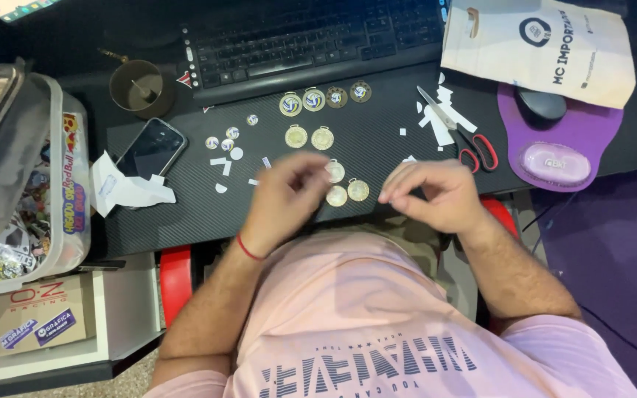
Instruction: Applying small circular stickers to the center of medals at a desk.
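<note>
Nearest the camera is the person's pink printed shirt (377, 324), with both forearms reaching out over the edge of a black carbon-pattern desk mat (377, 140). Left hand (285, 195), blurred by motion, has its fingers curled in toward the thumb just beside a gold medal (335, 171); whether it actually pinches anything cannot be told. Right hand (433, 193) is loosely curled with thumb and forefinger drawn close, apparently holding something too small to make out.

Two more gold medals (347, 193) lie between the hands, another pair (309, 137) sits farther back, and a row of four (324, 97) near the keyboard (311, 40) already carries round ball stickers. These medals look like stiff, thin metal discs, light and smooth-faced, likely best taken by the rim. Small round stickers (230, 138) and white paper scraps (440, 118) would be flimsy and prone to curl or cling.

Red-handled scissors (458, 129) lie to the right, a smartphone (151, 149) and a crumpled paper (123, 188) to the left. Space is tight: a plastic box of stickers (27, 177), a purple mouse pad (562, 144) and a white bag (547, 44) crowd the desk.
</note>
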